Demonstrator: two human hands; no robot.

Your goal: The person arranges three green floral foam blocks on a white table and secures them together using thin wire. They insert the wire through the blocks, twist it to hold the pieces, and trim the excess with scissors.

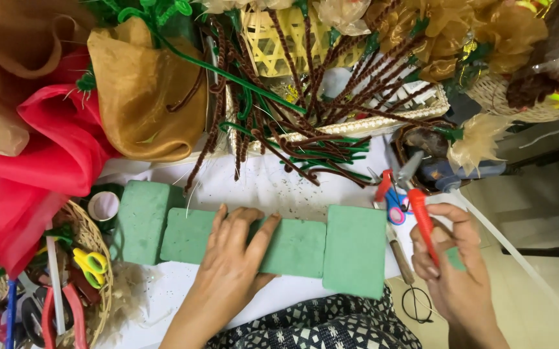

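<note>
- While the left hand (pixel 237 249) lies flat and spread, palm down, on the middle green foam block (pixel 292 249) in the lower centre of the frame, its fingers point toward the top of the picture and hold nothing.
- That block lies lengthwise on the white table cover (pixel 266 184), and most of its left half is hidden under the hand.
- A second green foam block (pixel 356 249) stands just right of it, touching or nearly touching its end, clear of the left hand's fingers.
- A third green foam block (pixel 142 220) lies at the left end of the row, close beside the middle one.
- At the lower right of the frame the right hand (pixel 457 255) is closed around a red-handled tool (pixel 423 223), whose handle points up and left; a small green foam piece (pixel 455 258) sits in the same hand.
- Red and blue scissors (pixel 388 194) lie just above the right hand.
- Brown and green pipe cleaners (pixel 305 136) spread across the upper centre.
- Red fabric (pixel 27 168) and gold fabric (pixel 144 97) fill the upper left.
- A woven basket (pixel 98 245) with yellow-handled scissors (pixel 91 264) sits at the lower left.
</note>
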